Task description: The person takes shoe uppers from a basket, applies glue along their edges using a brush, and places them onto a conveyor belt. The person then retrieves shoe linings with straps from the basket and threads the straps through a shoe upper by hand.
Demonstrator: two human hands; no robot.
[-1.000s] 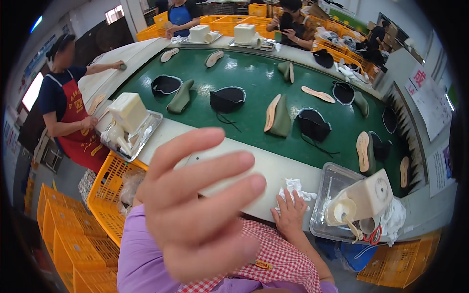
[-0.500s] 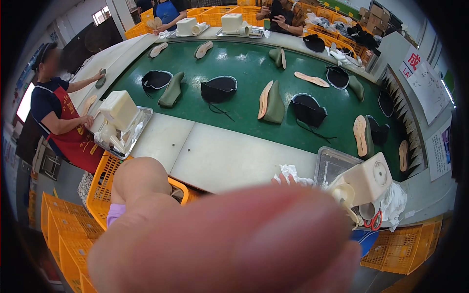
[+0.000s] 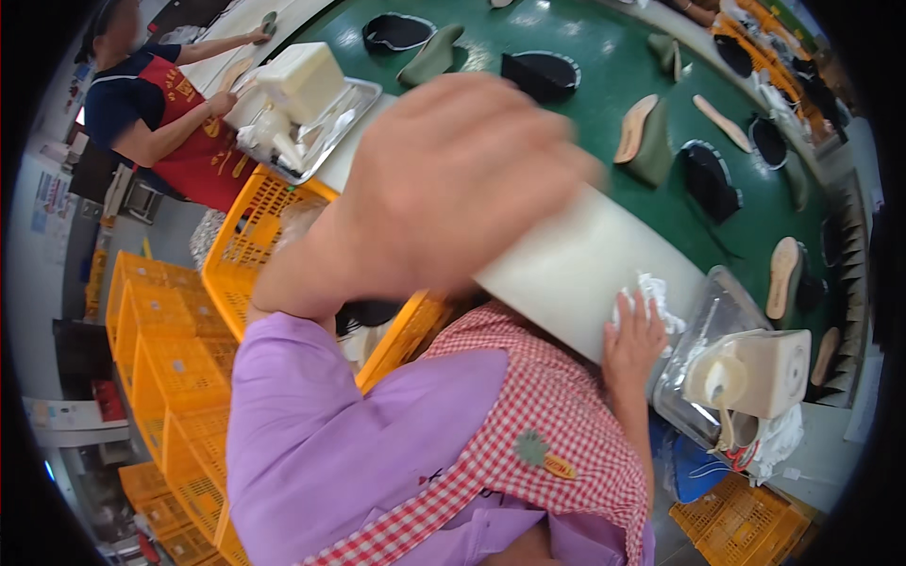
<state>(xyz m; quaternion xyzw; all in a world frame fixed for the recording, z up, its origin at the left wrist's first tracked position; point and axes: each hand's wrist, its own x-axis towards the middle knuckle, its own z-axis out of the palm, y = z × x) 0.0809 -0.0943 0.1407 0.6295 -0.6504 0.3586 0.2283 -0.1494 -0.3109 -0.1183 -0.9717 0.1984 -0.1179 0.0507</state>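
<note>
My left hand (image 3: 462, 179) is raised close to the camera, above the near white edge of the table. Motion smears its fingers, so I cannot tell whether they hold anything. At the table's near edge, my right hand (image 3: 634, 341) lies with fingers spread against a crumpled white cloth (image 3: 658, 300). Beyond on the green surface (image 3: 604, 71) are black shoe uppers (image 3: 713, 179), some with laces, and olive-green shoe lasts (image 3: 651, 151), some with a beige insole (image 3: 635, 129) on them. Another insole (image 3: 722, 123) lies loose there.
Right of my right hand is a metal tray (image 3: 668, 396) with a cream container (image 3: 769, 373), and red-handled scissors (image 3: 744, 457) near it. A co-worker in a red apron (image 3: 193, 141) stands left by another tray (image 3: 330, 141). Orange crates (image 3: 179, 368) stack at left; one orange crate (image 3: 247, 226) adjoins the table.
The view has tilted down and turned, showing my lilac sleeve and checked apron. My left hand has moved up and away from the lens. My right hand stays by the cloth.
</note>
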